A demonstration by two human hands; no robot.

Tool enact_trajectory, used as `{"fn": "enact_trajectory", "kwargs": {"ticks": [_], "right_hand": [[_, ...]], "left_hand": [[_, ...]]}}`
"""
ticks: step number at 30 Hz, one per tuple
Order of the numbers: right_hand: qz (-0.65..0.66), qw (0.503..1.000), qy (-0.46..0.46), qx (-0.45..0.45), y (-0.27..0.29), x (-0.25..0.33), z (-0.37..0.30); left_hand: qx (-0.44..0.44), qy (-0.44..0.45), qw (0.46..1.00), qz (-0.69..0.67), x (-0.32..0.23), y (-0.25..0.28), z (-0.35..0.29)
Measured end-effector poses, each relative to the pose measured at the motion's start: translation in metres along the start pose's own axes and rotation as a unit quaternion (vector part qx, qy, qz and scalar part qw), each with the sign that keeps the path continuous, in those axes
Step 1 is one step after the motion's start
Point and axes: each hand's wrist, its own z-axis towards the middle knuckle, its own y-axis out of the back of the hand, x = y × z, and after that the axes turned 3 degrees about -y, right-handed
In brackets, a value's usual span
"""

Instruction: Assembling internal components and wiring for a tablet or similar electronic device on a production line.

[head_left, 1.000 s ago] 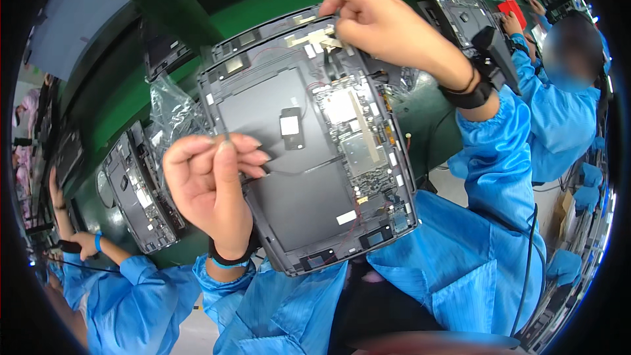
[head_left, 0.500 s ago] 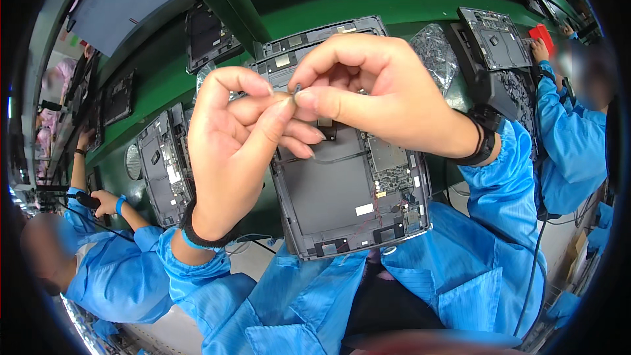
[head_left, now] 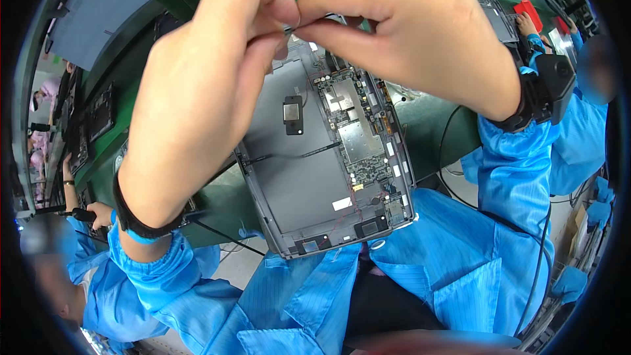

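Observation:
Both hands are raised close together above an opened tablet-like device. My left hand [head_left: 197, 79] is closed, its thumb and forefinger pinching a small dark piece [head_left: 288, 30]. My right hand [head_left: 414, 33] meets it there, thumb and forefinger pinched on the same piece; its exact kind is too small to tell. Below them lies the grey device casing [head_left: 302, 204], with a green circuit board [head_left: 368, 171] and metal shields along its right side. A black speaker-like module [head_left: 293, 116] with a silver rectangle rests in the casing's wide recess. A thin black cable [head_left: 289, 155] crosses that recess.
The device lies on a green bench [head_left: 437, 118]. Dark cables hang beside me at the right. Co-workers in blue sleeves sit at left and right; another opened device [head_left: 493, 16] and a red bin [head_left: 528, 16] are at the far right.
Both hands have come nearer and higher in view, still pinched together. The device appears shifted slightly left and tilted, exposing the speaker-like module and more of the board.

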Motion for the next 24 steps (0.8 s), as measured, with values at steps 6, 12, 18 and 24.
{"fn": "enact_trajectory", "kwargs": {"ticks": [6, 12, 18, 24], "right_hand": [[-0.031, 0.997, -0.027, -0.071, -0.021, -0.039, -0.015], [-0.126, 0.991, -0.042, -0.033, -0.059, -0.060, -0.033], [-0.135, 0.989, -0.048, -0.019, -0.062, -0.057, -0.026], [-0.106, 0.987, -0.109, 0.056, -0.070, -0.072, -0.017]], "left_hand": [[-0.034, -0.005, 0.998, -0.046, 0.032, -0.008, 0.026], [0.048, -0.017, 0.991, 0.125, 0.087, -0.035, 0.042], [0.046, -0.021, 0.991, 0.126, 0.084, -0.042, 0.050], [0.029, -0.047, 0.987, 0.154, 0.089, -0.050, 0.052]]}}
